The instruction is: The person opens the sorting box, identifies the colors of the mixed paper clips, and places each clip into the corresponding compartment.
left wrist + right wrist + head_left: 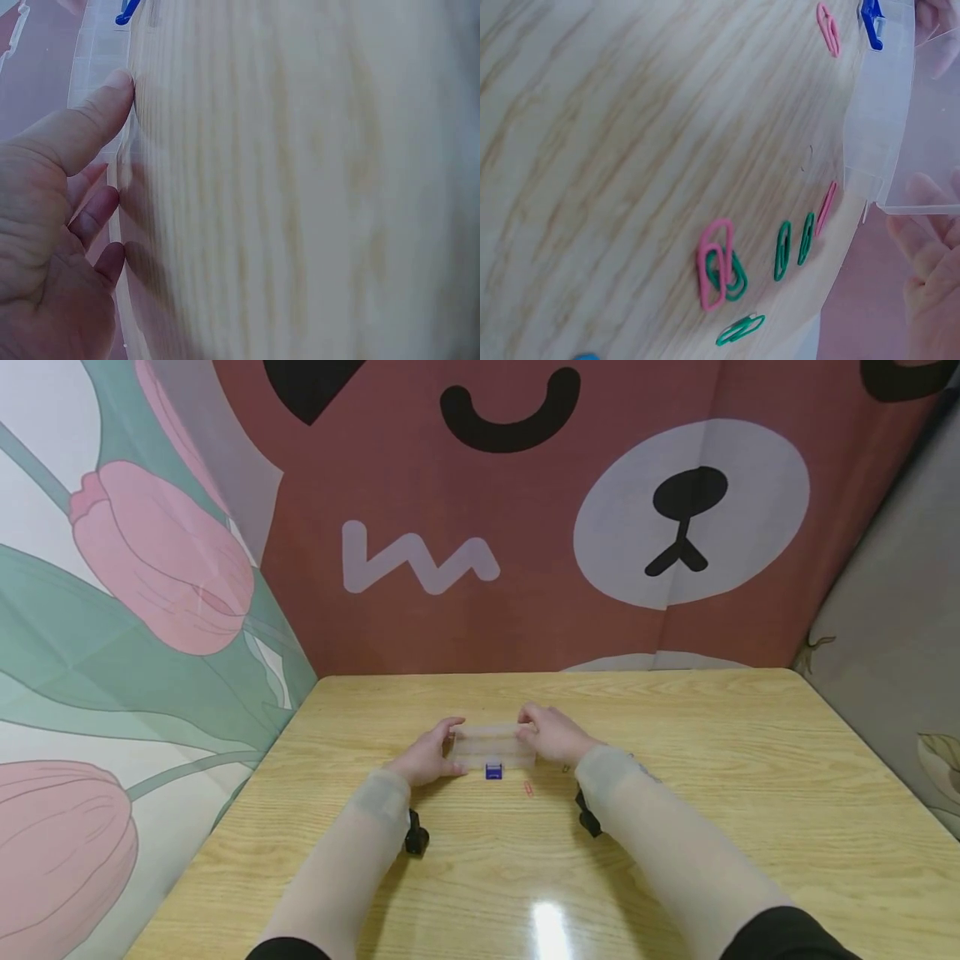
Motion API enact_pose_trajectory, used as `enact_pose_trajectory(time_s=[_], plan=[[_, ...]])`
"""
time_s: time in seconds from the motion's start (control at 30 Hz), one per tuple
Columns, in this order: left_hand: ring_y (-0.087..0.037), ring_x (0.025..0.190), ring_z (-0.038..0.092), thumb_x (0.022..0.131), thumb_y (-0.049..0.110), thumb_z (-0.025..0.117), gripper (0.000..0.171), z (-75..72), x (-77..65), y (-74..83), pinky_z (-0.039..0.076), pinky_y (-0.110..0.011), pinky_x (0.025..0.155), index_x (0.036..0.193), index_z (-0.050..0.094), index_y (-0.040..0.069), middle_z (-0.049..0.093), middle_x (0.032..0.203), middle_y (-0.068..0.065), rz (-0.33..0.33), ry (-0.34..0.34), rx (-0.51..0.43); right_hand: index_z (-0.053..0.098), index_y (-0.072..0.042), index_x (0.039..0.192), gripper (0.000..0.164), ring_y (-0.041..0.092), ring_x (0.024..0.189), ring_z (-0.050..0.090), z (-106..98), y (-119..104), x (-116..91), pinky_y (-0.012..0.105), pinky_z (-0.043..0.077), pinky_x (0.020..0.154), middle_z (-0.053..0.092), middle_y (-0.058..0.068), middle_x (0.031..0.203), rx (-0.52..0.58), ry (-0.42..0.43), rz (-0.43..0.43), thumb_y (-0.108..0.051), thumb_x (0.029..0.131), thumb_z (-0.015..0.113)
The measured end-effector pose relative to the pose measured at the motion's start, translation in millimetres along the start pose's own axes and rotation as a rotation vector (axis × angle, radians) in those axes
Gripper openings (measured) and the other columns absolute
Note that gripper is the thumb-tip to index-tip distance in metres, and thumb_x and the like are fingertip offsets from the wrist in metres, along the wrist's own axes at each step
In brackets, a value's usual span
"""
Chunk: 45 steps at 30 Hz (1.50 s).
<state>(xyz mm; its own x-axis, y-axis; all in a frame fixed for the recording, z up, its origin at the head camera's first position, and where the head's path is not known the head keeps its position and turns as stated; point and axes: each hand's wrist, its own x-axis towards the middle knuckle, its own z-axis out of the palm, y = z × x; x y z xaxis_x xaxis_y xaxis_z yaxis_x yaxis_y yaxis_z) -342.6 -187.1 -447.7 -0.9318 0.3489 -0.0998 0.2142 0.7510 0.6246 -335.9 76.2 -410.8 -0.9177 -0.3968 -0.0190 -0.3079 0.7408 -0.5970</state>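
The clear box [491, 750] lies between both hands, long axis running left to right, neither nearer: the left hand [429, 757] grips its left end, thumb and fingers widely parted, the right hand's [557, 737] bent fingers its far right corner.

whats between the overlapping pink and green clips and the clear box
In the right wrist view, two green paper clips, then a pink paper clip beside the clear box.
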Motion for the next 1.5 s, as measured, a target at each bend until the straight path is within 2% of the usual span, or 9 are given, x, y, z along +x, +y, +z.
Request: enact_pose_trajectory(time_s=[0.1,0.3,0.37,0.6,0.9,1.07,1.23,1.37,1.5], plan=[[-0.028,0.133,0.040,0.079,0.022,0.081,0.088,-0.4,0.0,-0.2,0.032,-0.044,0.110,0.149,0.028,0.022,0.045,0.143,-0.011,0.000,0.000,-0.004,0.056,-0.014,0.114,0.020,0.031,0.121,0.051,-1,0,1,0.047,0.042,0.099,0.058,0.010,0.127,-0.024,0.030,-0.006,-0.029,0.101,0.051],[-0.026,0.129,0.043,0.079,0.022,0.081,0.086,-0.7,0.4,-2.1,0.033,-0.043,0.109,0.148,0.030,0.021,0.049,0.137,-0.007,0.016,0.005,-0.004,0.063,-0.009,0.120,0.027,0.026,0.104,0.060,-3,-1,2,0.045,0.049,0.090,0.060,0.008,0.119,-0.079,0.127,-0.070,-0.025,0.101,0.052],[-0.026,0.130,0.043,0.079,0.021,0.081,0.087,-0.9,0.8,-3.5,0.033,-0.043,0.110,0.148,0.028,0.020,0.050,0.137,-0.006,0.024,0.006,-0.011,0.064,-0.007,0.120,0.027,0.024,0.104,0.059,-3,0,3,0.043,0.049,0.090,0.059,0.007,0.117,-0.100,0.172,-0.090,-0.022,0.101,0.052],[-0.025,0.136,0.038,0.079,0.022,0.081,0.111,-2.5,0.0,-2.3,0.025,-0.039,0.114,0.156,0.001,0.024,0.048,0.143,-0.004,-0.012,-0.004,-0.054,0.062,-0.007,0.117,0.022,0.024,0.098,0.062,-4,-2,6,0.042,0.051,0.085,0.064,0.008,0.114,-0.069,0.264,-0.039,-0.018,0.102,0.049],[-0.026,0.133,0.043,0.079,0.022,0.081,0.122,-2.8,-1.0,-0.5,0.026,-0.042,0.114,0.152,-0.017,0.033,0.050,0.142,-0.007,-0.015,0.000,-0.037,0.057,-0.010,0.134,0.036,0.028,0.116,0.052,-3,3,7,0.045,0.045,0.097,0.052,0.010,0.130,-0.184,0.308,-0.033,-0.020,0.102,0.047],[-0.027,0.134,0.041,0.080,0.023,0.080,0.115,-3.2,-3.0,0.5,0.025,-0.044,0.114,0.154,-0.007,0.035,0.049,0.142,-0.007,-0.002,0.002,-0.007,0.043,-0.009,0.146,0.047,0.033,0.130,0.041,0,7,9,0.050,0.035,0.107,0.045,0.013,0.141,-0.237,0.258,-0.026,-0.024,0.102,0.044],[-0.028,0.139,0.032,0.082,0.028,0.078,0.100,-4.2,-5.4,2.9,0.023,-0.045,0.115,0.156,0.012,0.022,0.041,0.149,-0.009,0.007,-0.018,0.065,0.031,-0.010,0.151,0.052,0.035,0.137,0.032,2,9,10,0.053,0.028,0.110,0.035,0.014,0.150,-0.237,0.202,0.008,-0.028,0.103,0.039],[-0.028,0.142,0.026,0.083,0.031,0.076,0.093,-4.1,-5.9,4.4,0.022,-0.042,0.115,0.155,0.019,0.015,0.033,0.153,-0.010,0.010,-0.035,0.113,0.023,-0.010,0.154,0.055,0.035,0.140,0.026,4,8,10,0.054,0.024,0.112,0.028,0.014,0.155,-0.232,0.165,0.039,-0.030,0.104,0.036],[-0.027,0.142,0.025,0.083,0.033,0.076,0.090,-3.2,-4.4,4.3,0.020,-0.041,0.116,0.154,0.023,0.018,0.031,0.154,-0.009,-0.014,-0.042,0.139,0.016,-0.009,0.155,0.060,0.035,0.143,0.021,5,8,9,0.054,0.020,0.114,0.019,0.014,0.158,-0.227,0.134,0.046,-0.032,0.104,0.037]])
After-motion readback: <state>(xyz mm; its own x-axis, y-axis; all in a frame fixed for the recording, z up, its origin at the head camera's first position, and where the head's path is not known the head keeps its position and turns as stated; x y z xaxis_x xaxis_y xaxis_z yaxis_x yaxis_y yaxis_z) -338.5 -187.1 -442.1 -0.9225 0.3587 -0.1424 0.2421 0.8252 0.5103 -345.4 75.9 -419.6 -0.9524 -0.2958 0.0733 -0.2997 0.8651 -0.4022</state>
